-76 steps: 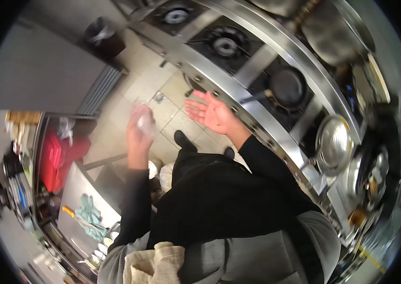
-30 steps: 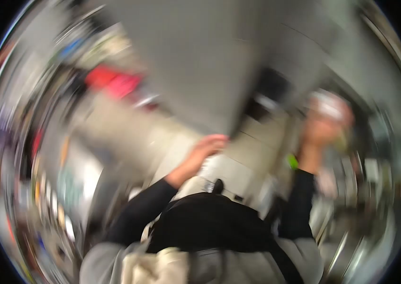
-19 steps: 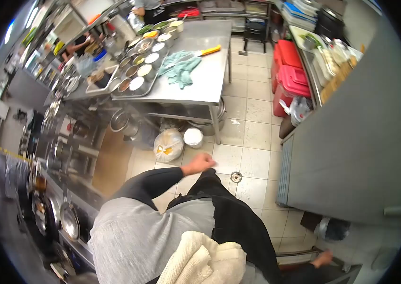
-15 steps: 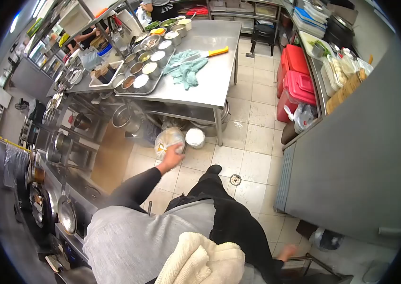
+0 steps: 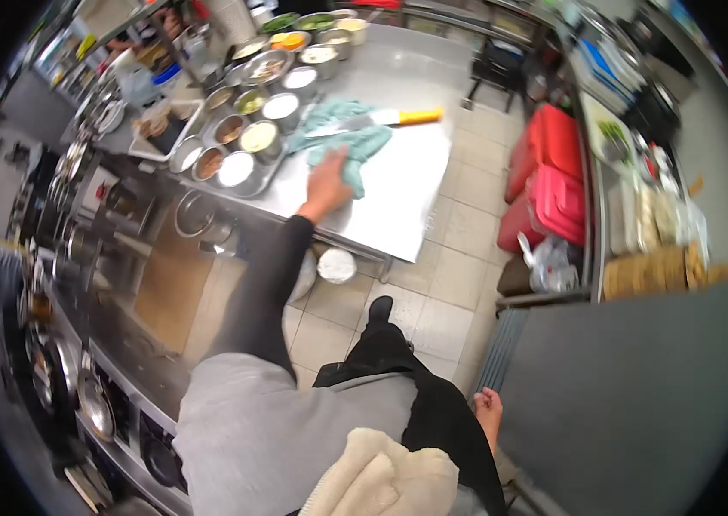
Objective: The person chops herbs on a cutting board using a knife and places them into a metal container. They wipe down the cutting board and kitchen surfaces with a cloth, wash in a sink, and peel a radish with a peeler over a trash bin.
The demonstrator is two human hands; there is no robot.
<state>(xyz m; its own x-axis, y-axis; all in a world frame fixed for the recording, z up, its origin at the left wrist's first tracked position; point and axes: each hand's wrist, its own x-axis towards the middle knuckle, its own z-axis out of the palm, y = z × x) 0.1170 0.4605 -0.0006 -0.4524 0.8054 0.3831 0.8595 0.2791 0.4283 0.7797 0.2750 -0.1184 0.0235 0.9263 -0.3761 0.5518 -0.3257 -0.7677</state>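
Observation:
My left hand reaches out over the steel table, fingers stretched toward the teal cloth and over its near edge. Motion blur hides whether they touch it. Across the crumpled cloth lies a knife with a yellow handle, its blade pointing left. My right hand hangs low at my side, near the grey panel. Its fingers are loosely curled, partly apart, and hold nothing that I can see. A cream towel hangs on my front.
Metal containers of ingredients stand on a tray left of the cloth. Red bins line the right side below a shelf. A white round bundle is on the floor by the table. Woks sit at the lower left.
I have stepped closer to the table. My left hand has moved from above the floor bags up to the cloth. My right hand has swung forward into clearer view.

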